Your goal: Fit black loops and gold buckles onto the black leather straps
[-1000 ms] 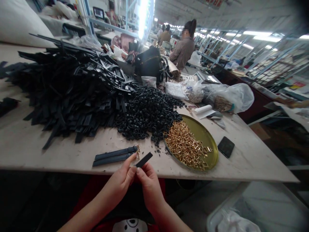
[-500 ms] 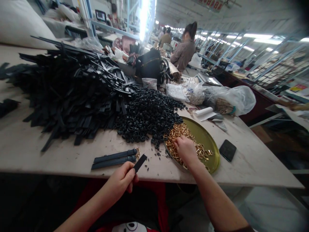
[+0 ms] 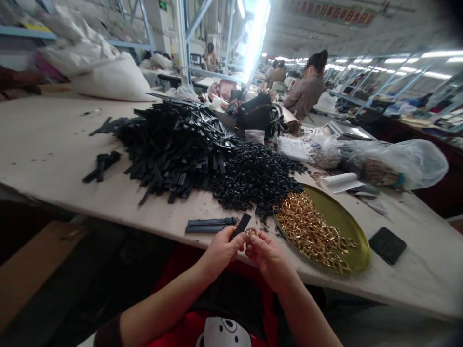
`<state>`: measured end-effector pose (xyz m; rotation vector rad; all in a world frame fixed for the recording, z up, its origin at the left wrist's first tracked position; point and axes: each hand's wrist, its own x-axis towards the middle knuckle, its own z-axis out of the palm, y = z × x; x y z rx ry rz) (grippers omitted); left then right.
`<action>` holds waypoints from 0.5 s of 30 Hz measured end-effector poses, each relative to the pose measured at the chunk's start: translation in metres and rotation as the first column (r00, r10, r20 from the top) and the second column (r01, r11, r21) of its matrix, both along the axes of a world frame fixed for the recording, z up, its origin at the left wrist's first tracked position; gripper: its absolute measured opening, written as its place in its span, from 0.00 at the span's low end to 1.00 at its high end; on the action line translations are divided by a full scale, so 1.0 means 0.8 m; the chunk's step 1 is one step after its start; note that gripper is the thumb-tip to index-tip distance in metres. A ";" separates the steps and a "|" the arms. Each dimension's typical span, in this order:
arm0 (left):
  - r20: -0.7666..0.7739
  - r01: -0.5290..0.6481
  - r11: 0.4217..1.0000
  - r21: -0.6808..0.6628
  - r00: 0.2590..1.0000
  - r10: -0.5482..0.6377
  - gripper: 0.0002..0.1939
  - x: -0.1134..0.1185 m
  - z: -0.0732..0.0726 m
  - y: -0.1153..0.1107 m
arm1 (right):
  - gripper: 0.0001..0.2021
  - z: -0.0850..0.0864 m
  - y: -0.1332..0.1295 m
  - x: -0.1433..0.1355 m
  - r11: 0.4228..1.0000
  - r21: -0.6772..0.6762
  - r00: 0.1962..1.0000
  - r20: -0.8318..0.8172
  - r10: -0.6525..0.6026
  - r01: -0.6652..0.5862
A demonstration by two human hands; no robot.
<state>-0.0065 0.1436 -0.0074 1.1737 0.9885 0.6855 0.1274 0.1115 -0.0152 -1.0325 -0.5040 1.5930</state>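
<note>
Closed round a short black strap (image 3: 241,225), my left hand (image 3: 224,248) is over the table's front edge. My right hand (image 3: 263,250) pinches a small gold buckle (image 3: 250,232) close beside the strap; the fingertips of both hands nearly meet. Just behind my left hand lie two finished-looking dark straps (image 3: 210,225) with gold buckles at their right ends. To the right, a round gold-coloured tray (image 3: 356,241) holds a heap of gold buckles (image 3: 307,226). A mound of small black loops (image 3: 253,176) adjoins the tray.
A large pile of black straps (image 3: 173,149) spreads over the table's left middle, with a few strays (image 3: 101,166) beside it. A black phone (image 3: 388,245) lies right of the tray. Plastic bags (image 3: 415,161) and a white sack (image 3: 115,79) stand farther back. A person (image 3: 306,91) is beyond.
My right hand has left the tray and come left to my left hand, bringing a gold buckle. My left hand still holds the strap. The view has turned leftward.
</note>
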 end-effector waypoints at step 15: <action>-0.217 0.096 0.972 0.216 0.975 -0.048 0.18 -0.036 -0.020 -0.005 | 0.14 -0.018 -0.014 -0.020 0.986 0.158 0.891 0.440 -0.113 0.047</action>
